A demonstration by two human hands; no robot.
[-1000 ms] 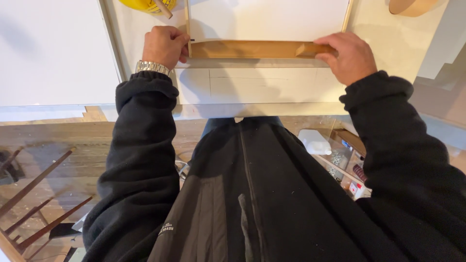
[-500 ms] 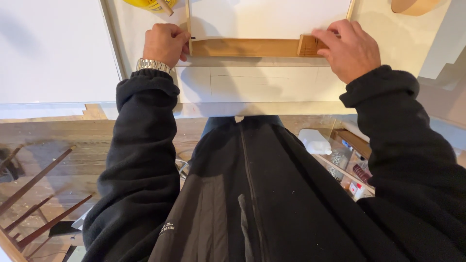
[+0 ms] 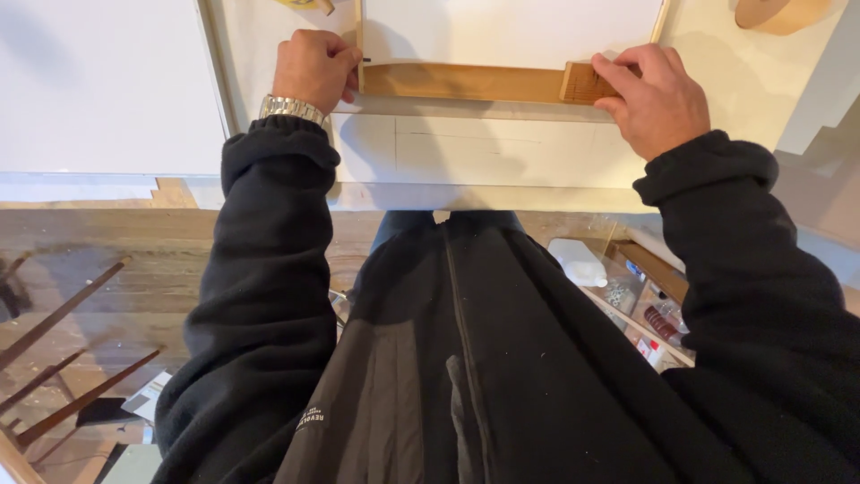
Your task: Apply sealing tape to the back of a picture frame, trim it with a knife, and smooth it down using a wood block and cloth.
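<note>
My left hand point(image 3: 309, 69) is closed in a fist on the left end of the wooden bar point(image 3: 461, 82); my right hand point(image 3: 658, 99) pinches the small block point(image 3: 587, 82) at its right end. The bar lies flat on the white counter point(image 3: 484, 152), long axis running left to right. It looks stiff and light; I judge the ends the best places to grip.

A woodworking workshop, shown by the white workbench point(image 3: 502, 170) with pencilled lines, a wooden frame strip point(image 3: 466, 82), a worn plank floor point(image 3: 116, 260), and a tray of screws and hardware point(image 3: 645, 305) below.
</note>
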